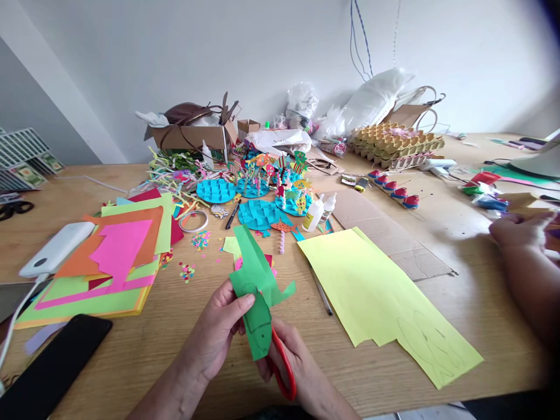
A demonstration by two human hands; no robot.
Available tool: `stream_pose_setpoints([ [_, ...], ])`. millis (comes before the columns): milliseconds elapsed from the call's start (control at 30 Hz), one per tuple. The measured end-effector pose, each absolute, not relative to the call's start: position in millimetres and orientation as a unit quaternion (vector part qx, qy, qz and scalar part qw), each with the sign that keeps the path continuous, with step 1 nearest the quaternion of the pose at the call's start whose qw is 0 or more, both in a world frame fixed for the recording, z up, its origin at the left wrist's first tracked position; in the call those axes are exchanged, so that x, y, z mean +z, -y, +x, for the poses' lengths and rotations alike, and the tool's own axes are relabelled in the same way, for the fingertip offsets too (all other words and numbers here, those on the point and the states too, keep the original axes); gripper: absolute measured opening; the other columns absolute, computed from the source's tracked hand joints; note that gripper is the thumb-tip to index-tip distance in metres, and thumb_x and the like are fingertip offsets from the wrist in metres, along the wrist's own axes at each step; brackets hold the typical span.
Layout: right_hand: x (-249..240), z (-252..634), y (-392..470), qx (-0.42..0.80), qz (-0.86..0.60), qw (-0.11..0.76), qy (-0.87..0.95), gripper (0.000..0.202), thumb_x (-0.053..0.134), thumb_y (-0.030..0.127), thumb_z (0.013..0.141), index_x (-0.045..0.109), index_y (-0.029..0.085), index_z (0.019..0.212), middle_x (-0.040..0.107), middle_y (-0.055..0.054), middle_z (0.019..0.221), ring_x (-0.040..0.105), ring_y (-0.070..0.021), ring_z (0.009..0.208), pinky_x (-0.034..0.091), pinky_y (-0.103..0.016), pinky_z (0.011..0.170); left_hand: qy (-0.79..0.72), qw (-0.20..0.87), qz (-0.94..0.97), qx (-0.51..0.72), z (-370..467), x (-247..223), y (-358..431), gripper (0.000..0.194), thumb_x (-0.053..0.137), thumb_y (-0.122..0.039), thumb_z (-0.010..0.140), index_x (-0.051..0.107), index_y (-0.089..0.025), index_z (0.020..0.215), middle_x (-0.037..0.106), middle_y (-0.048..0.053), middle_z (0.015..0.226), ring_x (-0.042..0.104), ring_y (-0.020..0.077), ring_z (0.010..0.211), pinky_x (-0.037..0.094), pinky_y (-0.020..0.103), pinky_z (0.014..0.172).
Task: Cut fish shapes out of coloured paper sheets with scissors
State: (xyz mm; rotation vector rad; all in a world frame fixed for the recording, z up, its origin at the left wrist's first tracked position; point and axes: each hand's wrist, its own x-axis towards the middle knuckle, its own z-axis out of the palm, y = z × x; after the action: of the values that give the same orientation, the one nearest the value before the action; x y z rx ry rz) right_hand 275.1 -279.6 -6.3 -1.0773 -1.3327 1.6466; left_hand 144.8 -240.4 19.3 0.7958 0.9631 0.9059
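Observation:
A piece of green paper (pixel 255 268) with a fish shape drawn on it is pinched between the thumb and fingers of my left hand (pixel 214 332). My right hand (pixel 293 356) is closed round the red handles of the scissors (pixel 286 373), just below and right of the paper. The blades are mostly hidden behind the green paper. To the right lies a large yellow-green sheet (pixel 376 286) with pencil outlines near its lower corner, and a pen (pixel 322 294) rests along its left edge.
Coloured papers (pixel 118 251), a white power bank (pixel 61 248) and a black phone (pixel 56 364) lie left. Blue discs (pixel 260 214) with paper fish, glue bottles (pixel 313 214) and confetti are ahead. Another person's hand (pixel 522 230) is at far right, egg trays (pixel 394 143) behind.

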Motion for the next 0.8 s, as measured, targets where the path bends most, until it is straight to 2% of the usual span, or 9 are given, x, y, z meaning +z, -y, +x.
stream_pose_setpoints([
  [367,-7.3,276.6,282.1,0.664,-0.419,0.372,0.495,0.052,0.036,0.062,0.082,0.045,0.017,0.058,0.043,0.004,0.047,0.038,-0.0073,0.044,0.032,-0.018,0.045,-0.446,0.705,0.380,0.399,144.8,18.5,239.7,0.018,0.061,-0.029,0.074,0.062,-0.019,0.089,0.054,-0.005,0.061,0.039,0.0077,0.052,0.031,0.018,0.047],
  [567,-5.9,277.7,282.2,0.671,-0.426,0.358,0.491,0.052,0.034,0.059,0.084,0.056,0.014,0.071,0.045,0.004,0.050,0.039,-0.0078,0.045,0.032,-0.018,0.044,-0.483,0.647,0.402,0.432,144.8,16.4,241.2,0.017,0.060,-0.036,0.074,0.060,-0.019,0.074,0.050,-0.006,0.057,0.039,0.0088,0.051,0.033,0.019,0.047],
  [800,-2.7,276.2,280.7,0.667,-0.412,0.370,0.500,0.058,0.033,0.064,0.081,0.059,0.013,0.074,0.044,0.004,0.048,0.040,-0.0082,0.044,0.033,-0.018,0.044,-0.515,0.601,0.435,0.429,149.6,14.4,238.4,0.018,0.063,-0.035,0.069,0.060,-0.017,0.071,0.047,-0.006,0.051,0.035,0.0089,0.047,0.029,0.019,0.043],
])
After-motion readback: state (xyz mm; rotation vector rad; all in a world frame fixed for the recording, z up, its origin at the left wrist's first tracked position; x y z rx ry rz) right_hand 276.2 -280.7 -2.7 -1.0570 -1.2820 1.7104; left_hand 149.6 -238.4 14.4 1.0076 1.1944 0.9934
